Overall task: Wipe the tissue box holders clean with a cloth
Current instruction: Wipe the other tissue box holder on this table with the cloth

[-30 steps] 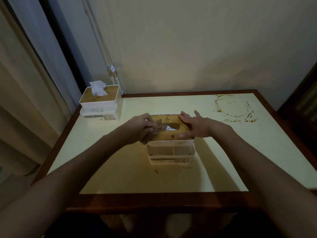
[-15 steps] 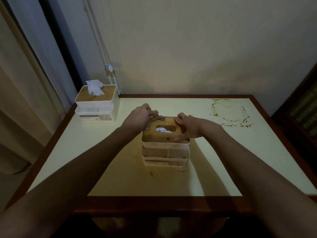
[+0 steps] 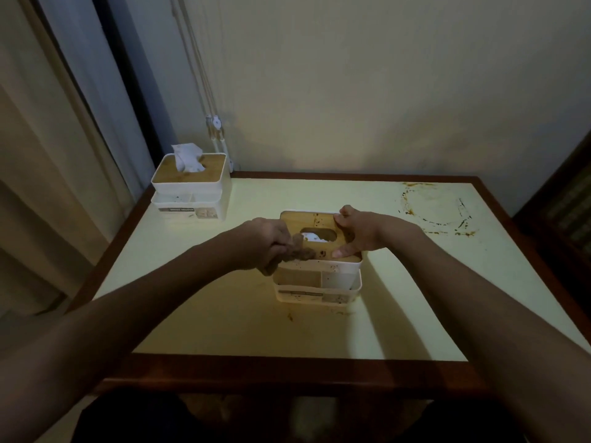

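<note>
Hands: two, bare, both at the near tissue box holder. Left hand (image 3: 267, 243), fingers curled tight around a bunched brown cloth (image 3: 297, 251), pressing it against the left near edge of the holder's lid. Right hand (image 3: 356, 233), fingers bent over the right side of the lid, thumb lying flat along its near right corner, clasping the holder.

Item 1: white plastic tissue box holder with a speckled wooden lid (image 3: 319, 260), standing upright at mid-bench. Long axis runs left to right; open front compartments face the person. Oval slot in the lid points upward, white tissue visible inside. Dark specks on the lid and on the white front wall.

Item 2: second white tissue box holder with a clean wooden lid (image 3: 192, 187), upright at the far left corner of the bench, well apart from the first. Same orientation, front compartments toward the person. White tissue (image 3: 188, 158) stands up out of its slot.

Item 3: pale yellow bench with dark red-brown wooden border (image 3: 287, 369). Brown ring-shaped stain (image 3: 436, 207) at the far right; small brown spot just in front of item 1.

Surround: plain wall behind, curtain (image 3: 48, 155) at left.
</note>
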A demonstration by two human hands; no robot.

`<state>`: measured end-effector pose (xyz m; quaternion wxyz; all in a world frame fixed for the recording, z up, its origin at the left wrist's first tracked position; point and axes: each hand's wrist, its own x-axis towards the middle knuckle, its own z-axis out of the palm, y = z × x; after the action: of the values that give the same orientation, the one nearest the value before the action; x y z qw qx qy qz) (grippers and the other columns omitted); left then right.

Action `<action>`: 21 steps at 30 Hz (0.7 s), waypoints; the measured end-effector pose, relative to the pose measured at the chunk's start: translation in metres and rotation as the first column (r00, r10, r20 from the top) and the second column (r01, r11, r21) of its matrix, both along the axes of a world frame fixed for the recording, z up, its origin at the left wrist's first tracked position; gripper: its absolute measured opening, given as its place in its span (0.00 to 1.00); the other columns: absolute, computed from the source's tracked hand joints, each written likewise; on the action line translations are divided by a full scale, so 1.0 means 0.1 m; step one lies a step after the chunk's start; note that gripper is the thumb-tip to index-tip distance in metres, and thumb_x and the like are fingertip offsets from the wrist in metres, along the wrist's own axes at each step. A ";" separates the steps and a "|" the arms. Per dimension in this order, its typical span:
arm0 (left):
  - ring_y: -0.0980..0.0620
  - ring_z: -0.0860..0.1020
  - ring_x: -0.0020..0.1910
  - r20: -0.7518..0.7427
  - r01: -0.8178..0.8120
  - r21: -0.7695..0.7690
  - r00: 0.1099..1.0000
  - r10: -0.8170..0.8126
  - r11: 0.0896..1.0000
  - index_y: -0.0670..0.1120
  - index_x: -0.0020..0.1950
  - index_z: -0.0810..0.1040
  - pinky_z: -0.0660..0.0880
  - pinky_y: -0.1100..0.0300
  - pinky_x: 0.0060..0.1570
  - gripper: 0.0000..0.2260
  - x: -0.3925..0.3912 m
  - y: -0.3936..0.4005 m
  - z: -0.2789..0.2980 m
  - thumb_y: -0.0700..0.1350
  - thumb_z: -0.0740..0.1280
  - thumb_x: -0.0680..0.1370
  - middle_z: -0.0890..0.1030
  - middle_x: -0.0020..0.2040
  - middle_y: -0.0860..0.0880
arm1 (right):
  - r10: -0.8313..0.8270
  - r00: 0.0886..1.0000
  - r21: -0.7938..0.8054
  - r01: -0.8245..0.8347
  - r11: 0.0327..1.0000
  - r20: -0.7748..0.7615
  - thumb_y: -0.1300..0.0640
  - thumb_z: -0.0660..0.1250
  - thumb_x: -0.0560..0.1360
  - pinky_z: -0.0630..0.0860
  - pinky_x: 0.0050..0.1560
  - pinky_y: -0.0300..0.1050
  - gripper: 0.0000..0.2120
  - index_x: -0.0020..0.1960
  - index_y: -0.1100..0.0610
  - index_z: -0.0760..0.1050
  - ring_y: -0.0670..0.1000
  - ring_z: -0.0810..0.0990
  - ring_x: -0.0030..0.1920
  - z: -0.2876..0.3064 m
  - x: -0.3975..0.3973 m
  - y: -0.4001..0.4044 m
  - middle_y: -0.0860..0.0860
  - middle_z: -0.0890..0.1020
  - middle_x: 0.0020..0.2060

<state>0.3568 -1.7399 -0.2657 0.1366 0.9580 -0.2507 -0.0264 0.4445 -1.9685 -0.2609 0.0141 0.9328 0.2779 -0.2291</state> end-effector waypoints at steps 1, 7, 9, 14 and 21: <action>0.52 0.76 0.49 -0.007 -0.039 0.010 0.999 0.039 0.999 0.44 0.56 0.80 0.75 0.56 0.51 0.11 0.05 -0.02 0.01 0.46 0.61 0.80 0.77 0.54 0.46 | 0.002 1.000 -0.003 -0.002 1.000 0.004 0.36 0.68 0.70 0.69 0.65 0.55 0.44 0.76 0.55 0.54 0.56 0.68 0.65 -0.01 0.00 0.00 0.52 0.58 0.70; 0.47 0.75 0.55 0.179 -0.330 0.010 0.929 0.323 0.944 0.47 0.63 0.77 0.70 0.58 0.48 0.13 0.48 -0.17 -0.08 0.46 0.59 0.81 0.75 0.61 0.46 | 0.016 1.000 -0.114 -0.013 0.993 0.026 0.33 0.65 0.69 0.64 0.68 0.59 0.45 0.77 0.53 0.53 0.60 0.58 0.71 0.00 0.05 0.03 0.52 0.54 0.75; 0.47 0.75 0.55 0.183 -0.366 0.006 0.915 0.359 0.931 0.48 0.64 0.77 0.70 0.58 0.47 0.14 0.51 -0.22 -0.12 0.46 0.60 0.81 0.75 0.61 0.47 | 0.016 1.000 -0.116 -0.012 0.993 0.027 0.32 0.65 0.69 0.63 0.69 0.59 0.46 0.77 0.52 0.52 0.60 0.57 0.72 -0.02 0.06 0.03 0.52 0.54 0.76; 0.51 0.76 0.48 0.142 -0.346 -0.083 0.924 0.355 0.934 0.44 0.61 0.78 0.71 0.64 0.44 0.14 0.07 -0.22 -0.16 0.47 0.60 0.81 0.75 0.57 0.47 | -0.010 1.000 -0.048 0.011 0.999 0.009 0.34 0.69 0.68 0.69 0.63 0.52 0.44 0.75 0.54 0.58 0.56 0.69 0.64 -0.01 0.06 0.03 0.53 0.63 0.69; 0.55 0.72 0.37 0.082 -0.496 -0.365 0.826 0.558 0.788 0.45 0.52 0.78 0.74 0.62 0.39 0.07 -0.43 -0.44 -0.19 0.46 0.63 0.80 0.70 0.44 0.49 | -0.062 0.998 -0.065 0.062 0.996 0.005 0.32 0.70 0.64 0.71 0.55 0.49 0.43 0.71 0.53 0.64 0.53 0.72 0.55 0.07 0.02 0.07 0.51 0.70 0.55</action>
<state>0.3139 -1.7839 -0.2846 0.2720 0.9513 0.0151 0.1442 0.4468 -1.9618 -0.2542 0.0379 0.9403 0.2413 -0.2369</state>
